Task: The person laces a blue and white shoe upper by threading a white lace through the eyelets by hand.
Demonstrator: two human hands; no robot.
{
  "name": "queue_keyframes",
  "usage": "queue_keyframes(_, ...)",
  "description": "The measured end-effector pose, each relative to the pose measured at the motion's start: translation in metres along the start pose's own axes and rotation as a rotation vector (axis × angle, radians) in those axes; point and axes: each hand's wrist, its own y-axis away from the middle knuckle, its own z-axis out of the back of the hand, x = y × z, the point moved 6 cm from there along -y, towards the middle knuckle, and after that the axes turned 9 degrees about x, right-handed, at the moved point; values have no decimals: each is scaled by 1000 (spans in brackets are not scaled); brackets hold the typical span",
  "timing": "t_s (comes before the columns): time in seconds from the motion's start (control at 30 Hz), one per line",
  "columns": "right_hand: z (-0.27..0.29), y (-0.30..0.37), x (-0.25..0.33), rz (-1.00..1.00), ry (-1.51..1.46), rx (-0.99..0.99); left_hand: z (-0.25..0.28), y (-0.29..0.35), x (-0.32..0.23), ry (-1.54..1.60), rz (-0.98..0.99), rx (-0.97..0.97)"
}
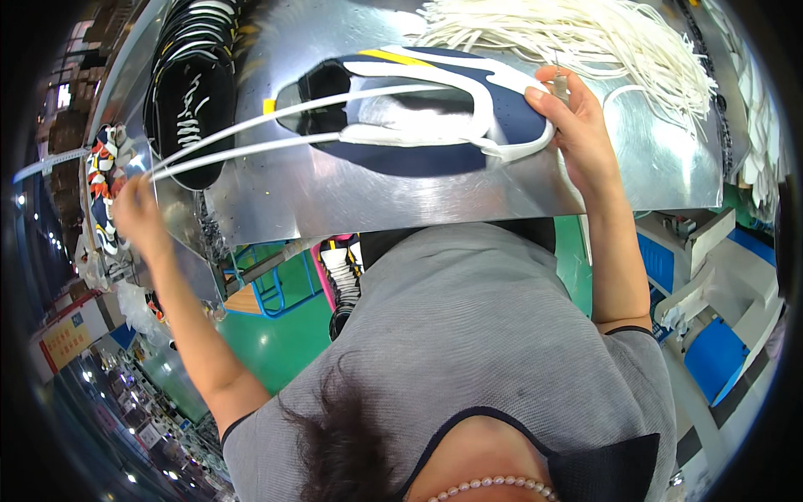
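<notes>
A navy, white and yellow shoe upper (523, 109) lies sideways over the metal table, its opening facing left. My right hand (581, 134) grips its right end, thumb on top. Just behind those fingers is a small cylindrical piece with a thin pin (560, 84); whether I hold it I cannot tell. Two lengths of a white shoelace (251, 154) run taut from the upper out to the left. My left hand (140, 216), slightly blurred, is closed on their far ends, beyond the table's left part.
A heap of white laces (577, 38) covers the table's back right. Nested black shoe uppers (191, 117) form a row at the back left. The metal table (376, 201) ends just before my body. More shoes (341, 272) sit below its edge; blue and white bins (719, 360) stand lower right.
</notes>
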Motion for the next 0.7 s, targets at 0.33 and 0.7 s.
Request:
queue_keyframes(0.33, 7, -4, -9, -85, 443, 104, 48, 9, -237, 806, -452, 467)
queue_keyframes(0.7, -39, 9, 24, 118, 153, 219, 41, 0, -394, 788, -694, 122)
